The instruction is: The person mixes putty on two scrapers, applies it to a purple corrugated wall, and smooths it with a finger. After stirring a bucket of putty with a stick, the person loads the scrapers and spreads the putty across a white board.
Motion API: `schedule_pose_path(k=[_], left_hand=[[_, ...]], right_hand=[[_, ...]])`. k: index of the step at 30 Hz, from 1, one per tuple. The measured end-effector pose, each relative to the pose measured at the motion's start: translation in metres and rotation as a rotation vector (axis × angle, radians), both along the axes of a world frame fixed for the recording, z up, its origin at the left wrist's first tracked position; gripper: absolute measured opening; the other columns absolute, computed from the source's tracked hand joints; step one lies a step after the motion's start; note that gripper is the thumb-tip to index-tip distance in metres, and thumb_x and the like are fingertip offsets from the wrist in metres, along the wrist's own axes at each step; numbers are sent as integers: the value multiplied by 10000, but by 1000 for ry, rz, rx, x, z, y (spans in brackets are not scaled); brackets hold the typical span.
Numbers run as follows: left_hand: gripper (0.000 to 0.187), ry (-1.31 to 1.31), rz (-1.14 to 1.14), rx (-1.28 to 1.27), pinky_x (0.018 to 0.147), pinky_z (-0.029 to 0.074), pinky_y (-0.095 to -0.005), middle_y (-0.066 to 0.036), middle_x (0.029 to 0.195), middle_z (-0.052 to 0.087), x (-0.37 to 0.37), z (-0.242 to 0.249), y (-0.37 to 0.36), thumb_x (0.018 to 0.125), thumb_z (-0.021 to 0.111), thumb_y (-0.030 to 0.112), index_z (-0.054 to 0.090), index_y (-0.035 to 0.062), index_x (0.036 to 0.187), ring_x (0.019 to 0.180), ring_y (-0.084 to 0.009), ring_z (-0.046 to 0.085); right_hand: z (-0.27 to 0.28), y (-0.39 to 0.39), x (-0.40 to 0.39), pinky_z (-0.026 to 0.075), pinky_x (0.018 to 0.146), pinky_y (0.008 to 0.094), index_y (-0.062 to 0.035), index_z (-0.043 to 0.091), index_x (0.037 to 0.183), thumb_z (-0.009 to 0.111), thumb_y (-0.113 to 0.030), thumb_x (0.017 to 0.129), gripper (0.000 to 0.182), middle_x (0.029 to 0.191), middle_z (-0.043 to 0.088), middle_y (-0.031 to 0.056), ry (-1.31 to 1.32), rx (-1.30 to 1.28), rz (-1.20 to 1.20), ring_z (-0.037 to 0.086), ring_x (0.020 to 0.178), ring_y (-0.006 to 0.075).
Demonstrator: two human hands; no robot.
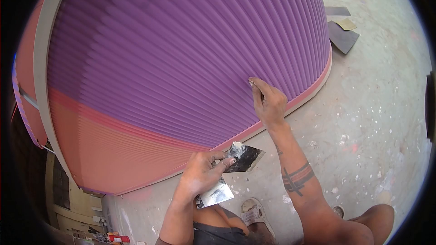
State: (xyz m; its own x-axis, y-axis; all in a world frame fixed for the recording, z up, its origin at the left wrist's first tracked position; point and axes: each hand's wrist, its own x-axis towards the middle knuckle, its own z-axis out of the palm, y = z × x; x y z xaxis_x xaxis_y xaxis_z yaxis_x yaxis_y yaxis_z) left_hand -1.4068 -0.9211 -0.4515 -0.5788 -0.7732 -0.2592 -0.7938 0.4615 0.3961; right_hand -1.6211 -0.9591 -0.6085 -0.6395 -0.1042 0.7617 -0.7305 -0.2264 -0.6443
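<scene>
A dark flat plate [245, 160] carrying a lump of whitish putty [236, 149] is gripped between the thumb and fingers of my left hand [203, 171]. A shiny metal scraper blade [216, 193] sticks out below the same hand; its grip is hidden. My right hand [271, 102] is closed in a pinch against the purple ribbed panel [181, 50], low near its curved bottom edge. At its fingertips shows a small whitish dab of putty [251, 82]. The panel's lower left part is coral pink.
Grey sheets [345, 37] and a tan sandpaper piece [347, 24] lie on the paint-spotted floor [363, 122] at the right. A pale rim [42, 54] edges the panel at the left. My sandalled foot [255, 215] is below. A red item [119, 238] sits among clutter at lower left.
</scene>
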Motion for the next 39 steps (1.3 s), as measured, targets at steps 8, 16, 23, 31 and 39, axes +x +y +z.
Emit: schedule_pose_path(k=[8,16,23,31,39], left_hand=[[252,-33,1,-7,558,498,-360,-175,614,668,0,0,-1,930,748,263,788,34,1029,507,-203,641],[259,-36,-9,-14,563,499,-366,-174,608,660,2,-2,-2,933,742,271,789,36,1033,509,-207,638],[236,-8,-1,-2,512,448,-317,-91,603,658,2,-1,0,938,743,231,784,3,984,524,-82,531],[228,7,1,4,507,445,-317,-91,594,653,1,-1,1,940,738,225,789,9,990,518,-81,531],[238,5,-4,-6,503,441,-321,-96,590,651,2,-1,0,936,743,235,788,8,994,504,-89,526]], right_hand=[[0,1,-2,475,534,332,-51,725,1071,719,-13,910,165,773,725,105,50,4,-21,643,573,223],[-3,-2,-1,481,533,322,-37,729,1054,717,-7,910,148,785,733,107,31,-35,-14,647,570,222],[-4,-3,1,486,538,316,-34,732,1051,709,3,912,145,796,739,107,-8,-26,10,655,581,211],[1,-6,0,476,520,354,-97,729,1047,741,-35,882,177,730,712,87,-25,-70,-7,647,563,242],[3,-4,-1,483,523,347,-82,727,1042,733,-44,894,152,745,721,86,-17,-39,-11,657,574,239]])
